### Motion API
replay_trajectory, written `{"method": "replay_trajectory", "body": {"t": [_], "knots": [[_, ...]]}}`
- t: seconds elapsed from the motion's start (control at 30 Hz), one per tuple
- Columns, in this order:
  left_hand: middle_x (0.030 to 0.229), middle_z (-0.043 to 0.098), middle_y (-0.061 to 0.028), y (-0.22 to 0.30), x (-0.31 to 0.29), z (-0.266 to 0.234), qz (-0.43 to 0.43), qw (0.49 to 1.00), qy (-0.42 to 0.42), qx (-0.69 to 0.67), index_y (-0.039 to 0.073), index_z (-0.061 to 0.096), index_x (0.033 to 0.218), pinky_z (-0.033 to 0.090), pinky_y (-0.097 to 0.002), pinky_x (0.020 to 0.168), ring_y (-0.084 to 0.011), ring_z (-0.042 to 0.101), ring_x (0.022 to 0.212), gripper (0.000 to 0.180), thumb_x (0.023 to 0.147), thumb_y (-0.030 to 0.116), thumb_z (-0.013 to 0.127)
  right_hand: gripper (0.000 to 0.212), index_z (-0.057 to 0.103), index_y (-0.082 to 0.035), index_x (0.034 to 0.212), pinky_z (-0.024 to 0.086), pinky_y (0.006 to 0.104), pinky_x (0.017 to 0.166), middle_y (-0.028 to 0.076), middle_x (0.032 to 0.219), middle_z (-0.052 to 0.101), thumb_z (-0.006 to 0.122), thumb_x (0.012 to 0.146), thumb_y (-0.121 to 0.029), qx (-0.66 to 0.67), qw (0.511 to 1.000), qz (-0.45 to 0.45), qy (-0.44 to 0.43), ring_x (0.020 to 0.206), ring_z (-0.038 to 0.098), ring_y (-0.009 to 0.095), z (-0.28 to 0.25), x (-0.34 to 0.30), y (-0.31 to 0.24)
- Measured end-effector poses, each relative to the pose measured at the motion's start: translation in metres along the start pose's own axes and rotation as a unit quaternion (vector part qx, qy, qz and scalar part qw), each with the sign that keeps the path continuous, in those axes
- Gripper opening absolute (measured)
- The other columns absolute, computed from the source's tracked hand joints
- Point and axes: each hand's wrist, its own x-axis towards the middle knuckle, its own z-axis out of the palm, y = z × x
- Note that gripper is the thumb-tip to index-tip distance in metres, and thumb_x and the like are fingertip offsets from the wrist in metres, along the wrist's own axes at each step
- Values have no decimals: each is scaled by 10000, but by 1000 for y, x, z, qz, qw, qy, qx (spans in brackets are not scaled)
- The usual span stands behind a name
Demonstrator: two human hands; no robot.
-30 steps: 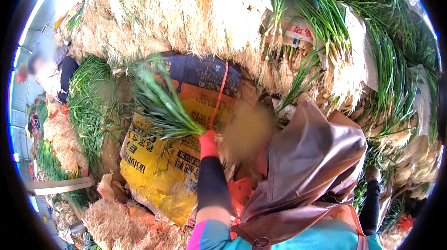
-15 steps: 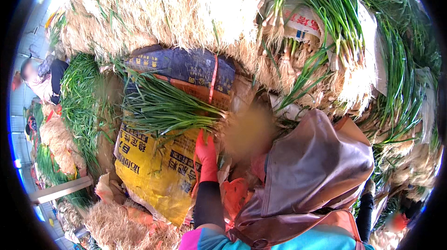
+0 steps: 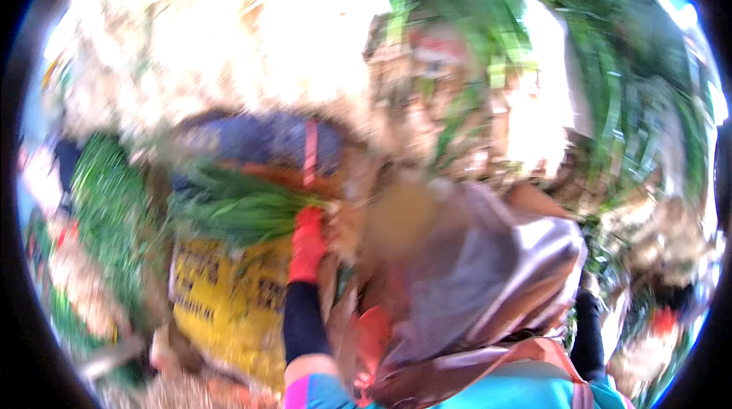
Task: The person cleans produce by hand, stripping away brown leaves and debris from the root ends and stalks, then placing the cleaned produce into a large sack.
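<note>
A bundle of green garlic, with long green leaves and pale rooted ends, lies across the sacks, leaves pointing left. My left hand, in a red glove, is at the stem end of this bundle and overlaps it. Motion blur smears its fingers, so its grip does not show. Beneath the bundle is a yellow sack with dark print, and behind it a dark blue sack. My right hand is low at the right, beside the brown apron over my lap; its fingers cannot be made out.
Pale roots are heaped along the far side. More green garlic is piled at the right, and another leafy heap lies at the left. A red strap crosses the blue sack. Someone in pink is at the far left edge.
The view has swung and blurred, shifting the bundle and sacks leftward in the picture. My left hand has moved up against the bundle's stems. My right hand stays low at the right.
</note>
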Motion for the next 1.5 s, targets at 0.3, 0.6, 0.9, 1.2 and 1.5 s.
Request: {"method": "replay_trajectory", "body": {"t": [0.3,0.6,0.9,1.2,1.5], "knots": [[1015,648,-152,103,0,-84,-103,980,-118,122,95,648,1051,503,-353,737,-323,622,903,310,744,101,612,383,580,-182,1202,555,308,696,58,962,682,562,829,-264,-80,956,-16,-281,829,670,203,-55,-26,23],[1343,445,-126,336,113,-77,283,939,192,35,148,489,1291,393,-403,970,-365,446,1189,573,752,254,652,370,566,-67,1157,488,360,836,165,1091,610,587,857,-282,303,866,-357,177,967,604,284,-243,9,-153],[1033,625,-182,307,79,-97,78,997,-21,11,80,590,1141,473,-384,824,-344,590,981,408,784,268,653,1095,-18,-256,1463,323,547,1001,176,1510,72,703,680,-517,273,912,-259,166,1307,287,415,-277,13,-328],[1174,586,-117,433,51,-160,143,924,6,-354,0,524,1224,440,-320,938,-212,579,1048,321,924,114,505,750,194,-217,1441,502,414,818,195,1360,361,507,773,-80,287,888,-267,238,1017,573,365,-289,84,-272],[1220,530,-85,569,71,-31,-46,337,-407,-848,100,373,1356,339,-399,1033,-219,518,1094,500,928,331,485,658,404,-69,1333,445,435,900,194,1342,395,622,759,-303,479,677,-520,204,1141,475,356,-225,25,-105]]}}
